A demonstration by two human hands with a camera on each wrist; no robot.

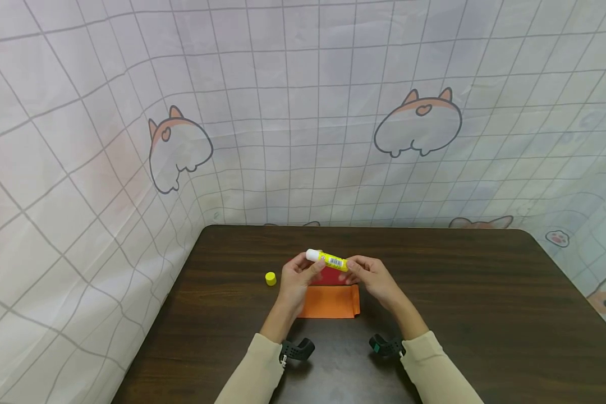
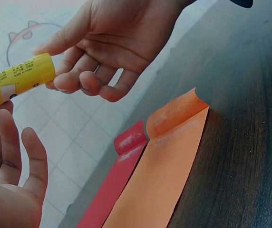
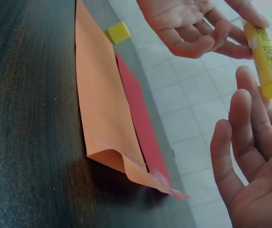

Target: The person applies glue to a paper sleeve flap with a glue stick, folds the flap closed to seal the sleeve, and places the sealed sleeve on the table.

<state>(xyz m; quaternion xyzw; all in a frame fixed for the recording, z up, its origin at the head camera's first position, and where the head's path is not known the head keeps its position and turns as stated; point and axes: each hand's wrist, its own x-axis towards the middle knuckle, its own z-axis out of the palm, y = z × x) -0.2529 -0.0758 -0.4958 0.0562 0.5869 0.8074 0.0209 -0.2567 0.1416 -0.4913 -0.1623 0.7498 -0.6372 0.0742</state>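
A yellow glue stick [image 1: 334, 261] with a white end is held in the air, tilted, between both hands. My left hand [image 1: 294, 279] pinches it near the white end, and my right hand [image 1: 376, 277] grips its yellow base between thumb and fingers. The other fingers of both hands hang loosely in the wrist views. Below lie an orange paper strip [image 1: 330, 303] and a red paper strip [image 1: 329, 276], side by side. One end of each is folded up, with whitish smears at the crease in the left wrist view. A yellow cap [image 1: 270, 279] stands left of my left hand.
The dark wooden table [image 1: 459, 314] extends to both sides of the arms. Behind it and to the left hangs a white grid-patterned curtain [image 1: 293, 140]. Black bands [image 1: 299, 350] sit on both wrists.
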